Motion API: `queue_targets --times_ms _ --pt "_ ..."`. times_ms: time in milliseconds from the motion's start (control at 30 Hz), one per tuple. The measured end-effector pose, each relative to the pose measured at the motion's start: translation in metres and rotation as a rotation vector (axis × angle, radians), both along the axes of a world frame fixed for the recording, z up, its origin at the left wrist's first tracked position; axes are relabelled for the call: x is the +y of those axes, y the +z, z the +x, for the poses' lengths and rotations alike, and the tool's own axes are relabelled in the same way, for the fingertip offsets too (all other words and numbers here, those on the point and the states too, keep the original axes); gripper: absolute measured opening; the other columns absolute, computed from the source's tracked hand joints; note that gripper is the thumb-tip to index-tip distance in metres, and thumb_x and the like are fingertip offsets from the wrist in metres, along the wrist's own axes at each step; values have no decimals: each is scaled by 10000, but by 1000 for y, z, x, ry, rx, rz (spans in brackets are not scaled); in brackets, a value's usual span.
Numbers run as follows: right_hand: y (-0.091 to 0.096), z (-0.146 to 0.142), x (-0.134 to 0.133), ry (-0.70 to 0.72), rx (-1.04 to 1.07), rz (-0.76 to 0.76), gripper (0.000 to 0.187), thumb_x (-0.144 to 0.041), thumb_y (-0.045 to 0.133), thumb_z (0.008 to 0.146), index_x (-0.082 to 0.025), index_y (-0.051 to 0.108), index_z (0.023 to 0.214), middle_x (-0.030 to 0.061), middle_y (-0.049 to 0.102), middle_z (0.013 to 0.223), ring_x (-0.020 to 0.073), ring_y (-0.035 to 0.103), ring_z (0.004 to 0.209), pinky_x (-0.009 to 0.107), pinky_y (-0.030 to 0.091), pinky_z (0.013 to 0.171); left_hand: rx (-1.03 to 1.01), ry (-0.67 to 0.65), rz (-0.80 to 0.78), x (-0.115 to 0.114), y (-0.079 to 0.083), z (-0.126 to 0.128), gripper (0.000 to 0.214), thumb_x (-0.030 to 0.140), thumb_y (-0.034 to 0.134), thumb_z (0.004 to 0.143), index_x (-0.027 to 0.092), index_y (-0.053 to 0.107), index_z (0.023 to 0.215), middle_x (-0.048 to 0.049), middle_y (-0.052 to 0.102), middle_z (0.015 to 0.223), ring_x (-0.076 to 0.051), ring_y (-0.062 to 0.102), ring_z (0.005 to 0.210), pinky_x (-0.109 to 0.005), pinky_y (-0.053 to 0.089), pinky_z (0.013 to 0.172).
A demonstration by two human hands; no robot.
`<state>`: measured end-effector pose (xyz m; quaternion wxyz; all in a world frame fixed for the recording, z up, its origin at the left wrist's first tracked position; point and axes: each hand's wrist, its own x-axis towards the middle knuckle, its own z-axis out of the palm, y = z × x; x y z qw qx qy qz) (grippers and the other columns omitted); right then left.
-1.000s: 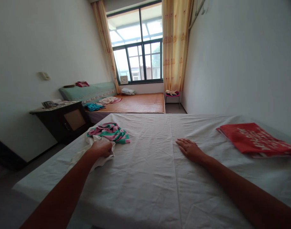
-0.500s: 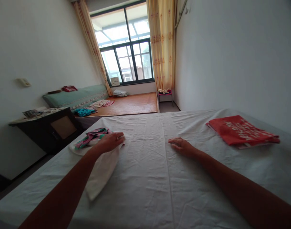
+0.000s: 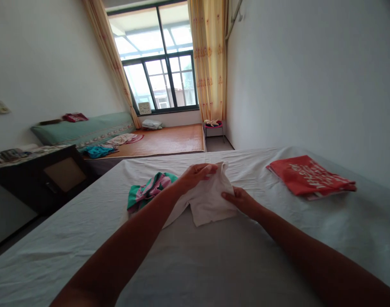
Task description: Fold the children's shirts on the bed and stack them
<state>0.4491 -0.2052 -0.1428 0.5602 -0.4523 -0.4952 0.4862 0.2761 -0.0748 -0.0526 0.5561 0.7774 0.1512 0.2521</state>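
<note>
A white garment (image 3: 211, 202) hangs between my hands, raised just over the white sheet (image 3: 169, 264); whether it is a shirt or shorts I cannot tell. My left hand (image 3: 199, 172) pinches its upper edge near the far end. On the right side, my right hand (image 3: 243, 201) grips it, thumb on top and fingers behind. Crumpled green and pink patterned cloth (image 3: 153, 187) lies left of it, partly behind my left forearm; I cannot tell whether the two are one piece.
A folded red cloth with white lettering (image 3: 310, 177) lies at the right. Beyond the sheet stand a low bed with a brown mat (image 3: 169, 138) and a dark cabinet (image 3: 54, 179). A small stool (image 3: 214, 124) stands below the curtain (image 3: 211, 64).
My left hand has carried the white garment rightward and up. My right hand, previously resting bare on the sheet, now holds its right side. The patterned cloth has shifted right; the view has turned slightly.
</note>
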Motion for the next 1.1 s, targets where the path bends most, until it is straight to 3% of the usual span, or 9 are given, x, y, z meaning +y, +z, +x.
queue_targets --times_ms 167,233,367,467,600,767,900,1033,1100 --pt "-1 39 13 -487 267 44 313 -447 722 696 -222 622 890 -45 667 672 138 592 568 245 473 525 288 368 528 53 -11 -58 400 458 509 837 177 669 1073 -92 672 1101 -235 597 1058 -352 451 919" --pt "-3 58 17 -630 342 68 292 -403 727 679 -254 603 898 -55 668 674 152 614 594 246 491 514 532 357 707 71 -19 -83 370 410 569 784 217 669 1083 -59 667 1116 -233 580 1077 -332 418 958" --pt "-14 71 21 -677 282 15 276 -381 669 700 -275 576 937 -21 699 734 209 674 738 295 553 579 821 299 815 80 -45 -106 543 432 658 677 215 612 1173 -87 626 1156 -260 578 1051 -315 438 901" --pt "-22 70 19 -666 160 -5 265 -409 627 727 -280 560 948 1 710 771 229 685 798 316 572 610 858 318 863 80 -54 -108 381 388 629 689 203 649 1021 -79 646 1007 -251 602 932 -305 451 809" --pt "-30 75 17 -743 101 11 280 -425 612 723 -284 545 956 12 710 779 238 689 810 319 582 606 848 500 921 96 -30 -142 224 291 594 683 205 612 889 -46 628 924 -219 592 873 -265 427 739" --pt "-32 77 20 -796 160 5 226 -360 620 726 -276 550 924 -9 696 721 221 691 771 311 588 609 978 977 908 126 0 -247 321 368 572 728 188 587 993 -80 600 1023 -271 575 923 -292 411 724" --pt "-27 70 22 -780 270 -50 182 -310 634 736 -251 573 897 -4 696 698 220 692 756 316 589 608 1253 843 795 121 -14 -293 268 245 570 730 171 605 985 -95 623 1027 -283 557 975 -323 418 768" --pt "-20 68 15 -531 214 -112 300 -301 726 692 -206 620 956 43 727 816 233 692 779 316 582 619 1163 875 956 81 -28 -264 399 178 513 761 171 569 1156 -172 469 1332 -371 397 1226 -492 350 922" --pt "-18 71 9 -445 118 -137 375 -304 765 665 -194 639 1000 54 733 882 227 691 783 299 573 618 984 644 1029 52 -29 -238 434 173 504 764 225 563 1191 -118 433 1390 -332 374 1270 -477 304 998"
